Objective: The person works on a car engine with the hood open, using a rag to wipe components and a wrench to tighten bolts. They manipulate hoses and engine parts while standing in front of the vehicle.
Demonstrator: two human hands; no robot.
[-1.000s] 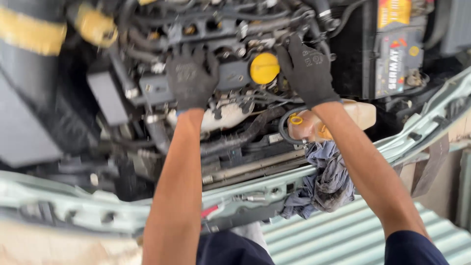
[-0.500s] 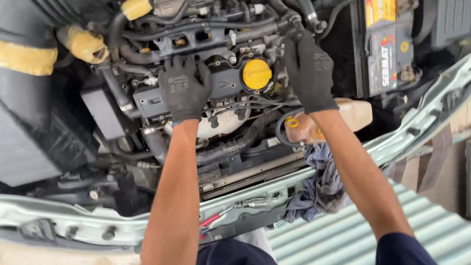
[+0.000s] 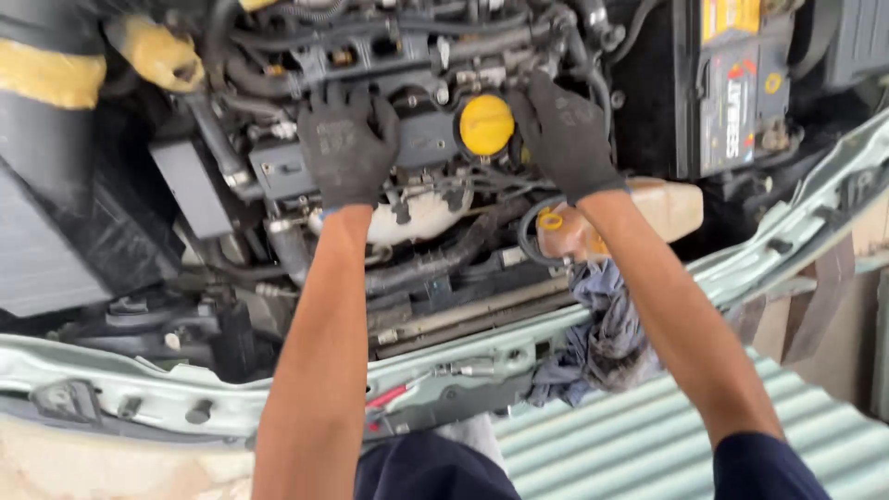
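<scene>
My left hand (image 3: 347,148), gloved, lies spread flat and open on the engine (image 3: 407,139). My right hand (image 3: 565,134) presses just beside the yellow cap (image 3: 486,123); I cannot tell whether its grip holds anything. A grey rag (image 3: 602,333) hangs below.

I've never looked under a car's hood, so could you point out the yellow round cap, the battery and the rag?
yellow round cap (image 3: 486,124), head view, middle of its top.
battery (image 3: 736,102), head view, its labelled face.
rag (image 3: 602,338), head view, middle of the bunched cloth.

Two gloved hands (image 3: 347,143), one yellow cap (image 3: 486,124), one battery (image 3: 736,88), one rag (image 3: 602,333).
</scene>
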